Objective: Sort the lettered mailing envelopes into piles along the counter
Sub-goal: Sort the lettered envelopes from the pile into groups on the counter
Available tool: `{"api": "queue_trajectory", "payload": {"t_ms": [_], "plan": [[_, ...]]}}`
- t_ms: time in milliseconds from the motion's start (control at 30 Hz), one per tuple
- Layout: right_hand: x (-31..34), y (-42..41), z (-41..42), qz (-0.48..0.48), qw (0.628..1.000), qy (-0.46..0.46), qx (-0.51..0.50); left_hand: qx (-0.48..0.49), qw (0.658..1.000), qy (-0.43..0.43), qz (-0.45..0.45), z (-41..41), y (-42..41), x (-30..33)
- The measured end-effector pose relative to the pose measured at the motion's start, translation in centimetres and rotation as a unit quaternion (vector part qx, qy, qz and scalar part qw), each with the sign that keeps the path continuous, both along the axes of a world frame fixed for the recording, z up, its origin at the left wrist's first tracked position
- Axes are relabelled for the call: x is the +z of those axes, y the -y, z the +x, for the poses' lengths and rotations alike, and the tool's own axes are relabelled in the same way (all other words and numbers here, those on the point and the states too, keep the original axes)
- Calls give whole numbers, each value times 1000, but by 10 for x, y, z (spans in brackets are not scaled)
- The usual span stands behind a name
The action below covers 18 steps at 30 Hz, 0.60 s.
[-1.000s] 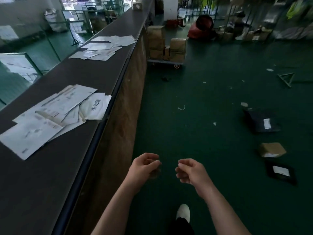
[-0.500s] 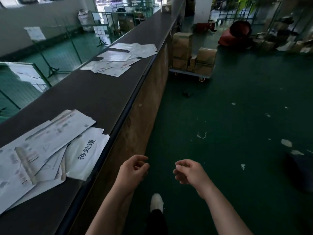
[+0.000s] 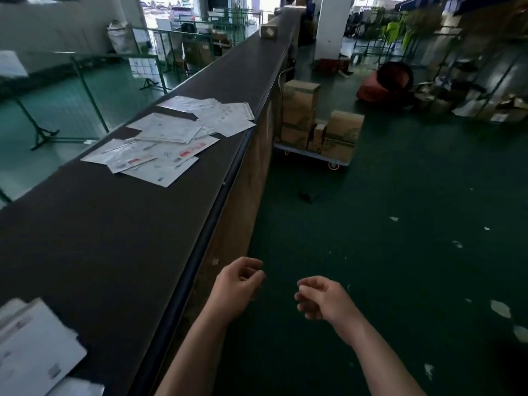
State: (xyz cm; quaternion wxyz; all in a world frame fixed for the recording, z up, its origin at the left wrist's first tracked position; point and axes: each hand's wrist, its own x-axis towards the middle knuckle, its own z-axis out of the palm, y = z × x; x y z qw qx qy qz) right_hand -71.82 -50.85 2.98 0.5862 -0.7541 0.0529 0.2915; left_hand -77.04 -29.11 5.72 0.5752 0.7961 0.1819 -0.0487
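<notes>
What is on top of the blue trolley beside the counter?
Stacked cardboard boxes sit on the trolley: tall ones left, smaller ones centre, a wide one right. Anything behind them is hidden.

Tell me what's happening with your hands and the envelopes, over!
Left hand and right hand loosely curled, holding nothing. Envelope pile ahead on counter, another pile near left edge. Nothing between hands and piles.

On the counter (image 3: 120, 238) one pile of envelopes (image 3: 168, 138) lies further along, another pile (image 3: 34, 350) near the person. To the right, on the floor, a cart (image 3: 314, 155) carries boxes (image 3: 300, 110).
</notes>
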Motion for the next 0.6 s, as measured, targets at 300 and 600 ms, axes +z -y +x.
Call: {"api": "queue_trajectory", "payload": {"t_ms": [300, 600], "plan": [[-48, -28, 260, 1, 999, -41, -10, -43, 995, -93, 7, 239, -33, -38], [4, -161, 481, -19, 990, 54, 129, 58, 996, -62, 1, 421, -122, -18]]}}
